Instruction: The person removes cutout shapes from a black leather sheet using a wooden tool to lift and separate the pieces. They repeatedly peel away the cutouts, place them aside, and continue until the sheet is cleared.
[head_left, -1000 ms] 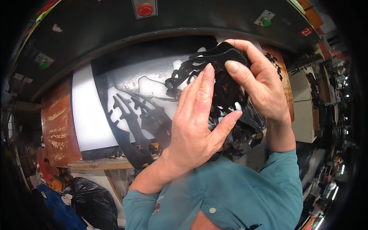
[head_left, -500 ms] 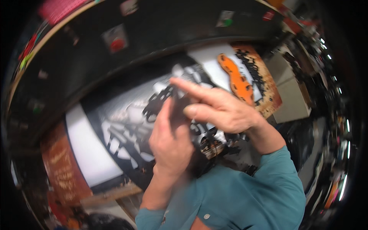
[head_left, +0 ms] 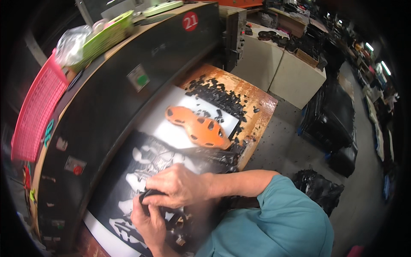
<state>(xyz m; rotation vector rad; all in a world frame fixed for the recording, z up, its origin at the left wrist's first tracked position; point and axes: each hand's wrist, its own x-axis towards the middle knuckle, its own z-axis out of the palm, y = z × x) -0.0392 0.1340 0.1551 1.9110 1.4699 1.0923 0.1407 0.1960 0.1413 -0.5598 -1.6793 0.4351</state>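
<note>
In the head view, the left hand (head_left: pixel 150 225) and right hand (head_left: pixel 177 186) pinch a dark piece (head_left: pixel 150 193) between curled fingers, over the cut-out black sheet (head_left: pixel 112 182). The machine's beam (head_left: pixel 107 115) walls the left; rightward, an orange perforated plate (head_left: pixel 203 133) lies well short of the tabletop's (head_left: pixel 266 103) far corner.

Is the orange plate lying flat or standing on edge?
Lying flat: the orange plate turns its broad face, with dark holes, upward on the white board.
</note>
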